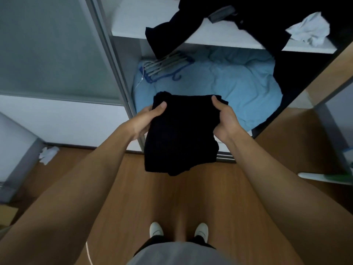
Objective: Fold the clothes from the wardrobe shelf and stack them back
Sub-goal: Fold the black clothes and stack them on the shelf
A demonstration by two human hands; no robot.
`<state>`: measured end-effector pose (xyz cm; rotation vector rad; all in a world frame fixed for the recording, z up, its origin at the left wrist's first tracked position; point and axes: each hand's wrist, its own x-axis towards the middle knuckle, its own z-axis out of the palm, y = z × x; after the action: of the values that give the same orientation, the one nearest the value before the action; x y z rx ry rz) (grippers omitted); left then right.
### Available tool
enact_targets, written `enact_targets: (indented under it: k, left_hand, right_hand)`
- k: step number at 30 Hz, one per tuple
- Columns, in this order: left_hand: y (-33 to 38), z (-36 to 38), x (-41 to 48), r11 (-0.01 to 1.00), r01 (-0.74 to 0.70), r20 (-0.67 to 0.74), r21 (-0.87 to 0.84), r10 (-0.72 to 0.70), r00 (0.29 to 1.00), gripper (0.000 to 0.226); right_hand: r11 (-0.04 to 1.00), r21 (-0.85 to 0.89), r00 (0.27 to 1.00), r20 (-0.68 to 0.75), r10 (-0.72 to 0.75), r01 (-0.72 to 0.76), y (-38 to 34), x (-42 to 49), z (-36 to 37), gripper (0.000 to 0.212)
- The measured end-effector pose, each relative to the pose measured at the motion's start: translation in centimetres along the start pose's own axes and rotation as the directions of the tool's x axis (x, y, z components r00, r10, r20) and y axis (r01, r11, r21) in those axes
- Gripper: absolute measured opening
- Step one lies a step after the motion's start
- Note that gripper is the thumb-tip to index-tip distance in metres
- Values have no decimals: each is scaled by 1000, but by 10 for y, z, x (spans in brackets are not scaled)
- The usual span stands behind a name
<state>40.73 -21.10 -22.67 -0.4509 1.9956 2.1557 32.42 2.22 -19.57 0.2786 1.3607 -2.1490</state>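
The folded garment (181, 134) is rendered in plain black, as is the loose clothing (172, 35) on the white shelf (225, 38). A crumpled cloth (309, 31) is seen in white, the quilt (219, 79) in pale blue, and the hangers (166, 64) in white and blue. The floor (210, 197) is patterned with brown wood grain, and the shoes (156, 228) are white.

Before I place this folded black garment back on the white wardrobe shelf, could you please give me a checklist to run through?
1. Left hand grips the folded black garment: ok.
2. Right hand grips its opposite top corner: ok.
3. Fold compact: ok.
4. White wardrobe shelf tidy for stacking: not ok; an unfolded dark garment drapes over its edge and a crumpled white cloth lies on it.
5. Room at the shelf's back: cannot tell.
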Motion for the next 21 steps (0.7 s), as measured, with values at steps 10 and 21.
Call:
enact_targets:
  k: [10,21]
  left_hand:
    - [-17,8,6,997,25,-98,75,-17,995,63]
    - [1,-32,21,962,1,-209,271,58,976,107]
  right_hand:
    - [943,-333,991,-123,-60,16,-21,19,12,28]
    - [920,-369,941,-338,3,-136,-6,30,21,32]
